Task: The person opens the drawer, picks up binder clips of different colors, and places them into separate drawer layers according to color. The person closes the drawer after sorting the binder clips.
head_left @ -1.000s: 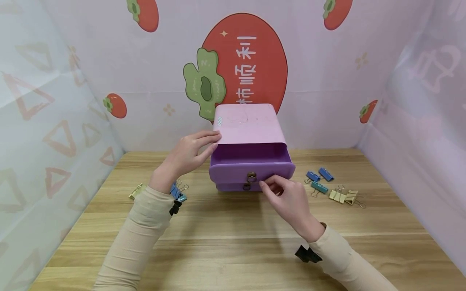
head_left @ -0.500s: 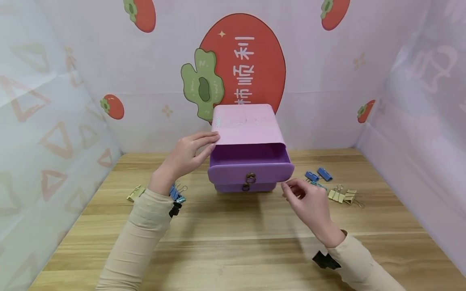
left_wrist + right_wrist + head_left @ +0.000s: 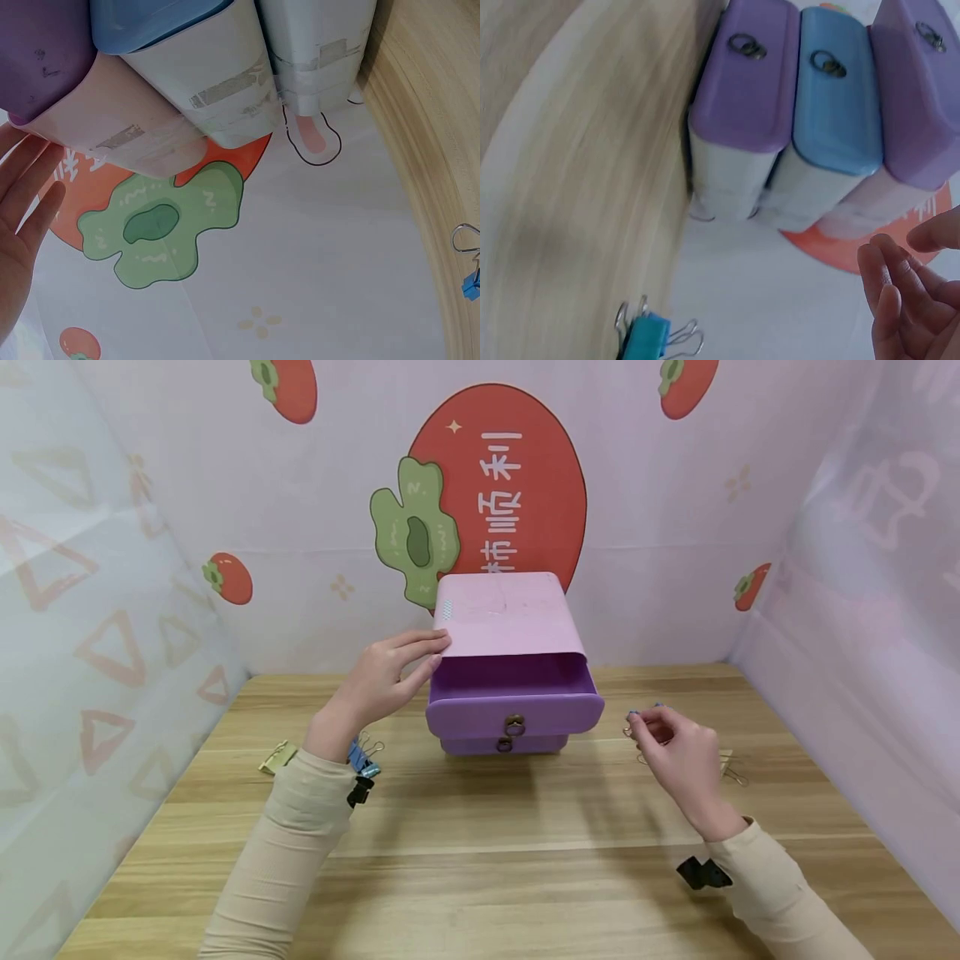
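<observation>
A small chest of drawers with a pink top [image 3: 506,614] stands upright on the table. Its purple top drawer [image 3: 517,717] is pulled out, and the visible part of its inside holds nothing. My left hand [image 3: 382,681] rests on the pink casing's left front edge, fingers fairly straight. My right hand [image 3: 686,760] is over the binder clips on the right, fingers loosely bent. A blue binder clip [image 3: 633,715] shows at its fingertips in the head view. In the right wrist view the thumb and fingers stand apart with nothing between them. That hand hides most of those clips.
A yellow binder clip [image 3: 278,757] and blue binder clips [image 3: 363,758] lie left of the chest, partly behind my left forearm. A yellow clip [image 3: 725,762] pokes out beyond my right hand. Lower down, the blue drawer [image 3: 836,97] is pushed in. Printed cloth walls surround the table.
My right hand has left the front of the top drawer and moved right to the binder clips. My left hand stays on the casing, and the drawer remains pulled out.
</observation>
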Available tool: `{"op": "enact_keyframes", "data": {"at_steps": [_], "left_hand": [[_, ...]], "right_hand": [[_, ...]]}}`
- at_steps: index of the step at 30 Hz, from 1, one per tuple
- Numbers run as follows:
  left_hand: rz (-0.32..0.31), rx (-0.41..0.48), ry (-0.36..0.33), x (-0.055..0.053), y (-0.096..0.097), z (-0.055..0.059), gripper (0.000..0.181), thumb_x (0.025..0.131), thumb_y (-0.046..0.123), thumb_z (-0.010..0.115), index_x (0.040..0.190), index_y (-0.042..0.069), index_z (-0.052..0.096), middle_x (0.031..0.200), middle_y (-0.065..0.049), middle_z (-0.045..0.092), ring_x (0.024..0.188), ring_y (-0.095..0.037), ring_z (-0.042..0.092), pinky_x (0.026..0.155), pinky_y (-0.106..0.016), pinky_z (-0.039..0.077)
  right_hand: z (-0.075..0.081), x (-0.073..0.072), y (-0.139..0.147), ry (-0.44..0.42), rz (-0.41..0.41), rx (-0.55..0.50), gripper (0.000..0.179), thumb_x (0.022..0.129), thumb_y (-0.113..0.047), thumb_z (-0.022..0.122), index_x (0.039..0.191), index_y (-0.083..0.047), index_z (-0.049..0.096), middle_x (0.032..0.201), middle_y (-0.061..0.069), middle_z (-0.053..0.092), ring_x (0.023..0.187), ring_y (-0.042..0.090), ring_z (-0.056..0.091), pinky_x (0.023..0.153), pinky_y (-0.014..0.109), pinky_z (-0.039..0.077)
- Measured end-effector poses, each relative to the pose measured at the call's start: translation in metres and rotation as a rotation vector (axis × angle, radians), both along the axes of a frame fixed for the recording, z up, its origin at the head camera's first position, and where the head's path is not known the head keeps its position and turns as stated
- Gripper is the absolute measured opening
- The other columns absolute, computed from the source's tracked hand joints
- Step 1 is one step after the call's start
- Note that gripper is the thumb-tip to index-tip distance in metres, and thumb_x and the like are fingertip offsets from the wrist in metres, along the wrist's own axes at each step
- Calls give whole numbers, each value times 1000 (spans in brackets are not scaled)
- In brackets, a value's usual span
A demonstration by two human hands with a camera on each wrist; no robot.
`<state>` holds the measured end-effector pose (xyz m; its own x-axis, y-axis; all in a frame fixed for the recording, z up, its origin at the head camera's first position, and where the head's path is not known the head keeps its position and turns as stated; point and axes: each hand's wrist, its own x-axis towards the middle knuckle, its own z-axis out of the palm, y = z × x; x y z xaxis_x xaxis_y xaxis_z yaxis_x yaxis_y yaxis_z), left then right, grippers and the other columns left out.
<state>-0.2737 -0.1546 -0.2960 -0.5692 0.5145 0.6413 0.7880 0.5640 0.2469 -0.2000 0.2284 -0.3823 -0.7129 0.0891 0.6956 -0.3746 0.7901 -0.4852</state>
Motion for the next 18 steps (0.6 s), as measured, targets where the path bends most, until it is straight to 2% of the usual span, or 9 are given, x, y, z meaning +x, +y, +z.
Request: {"op": "enact_keyframes", "data": {"at_steps": [3, 10, 18], "left_hand": [[1, 0, -3, 0, 0, 0, 30, 94, 18, 57, 123, 11, 65, 128, -6, 62, 117, -23, 59, 99, -40, 46], [15, -18, -14, 0, -1, 0, 31, 95, 20, 56, 124, 12, 64, 129, -4, 61, 118, -22, 59, 99, -40, 46], [20, -22, -6, 0, -1, 0, 31, 95, 20, 56, 124, 12, 64, 129, -4, 62, 118, -22, 59, 99, -40, 47]], "right_hand": [[-1, -6, 7, -24, -33, 1, 15, 85, -20, 69, 78, -7, 72, 64, 1, 69, 50, -6, 52, 46, 8, 38], [-11, -20, 22, -76, -79, 18, 19, 87, -21, 66, 84, -3, 72, 71, 10, 71, 57, 19, 63, 51, 5, 37], [-18, -32, 37, -155, -116, 35, 24, 91, -25, 62, 89, -3, 71, 76, 12, 72, 62, 24, 65, 52, 14, 41]]}}
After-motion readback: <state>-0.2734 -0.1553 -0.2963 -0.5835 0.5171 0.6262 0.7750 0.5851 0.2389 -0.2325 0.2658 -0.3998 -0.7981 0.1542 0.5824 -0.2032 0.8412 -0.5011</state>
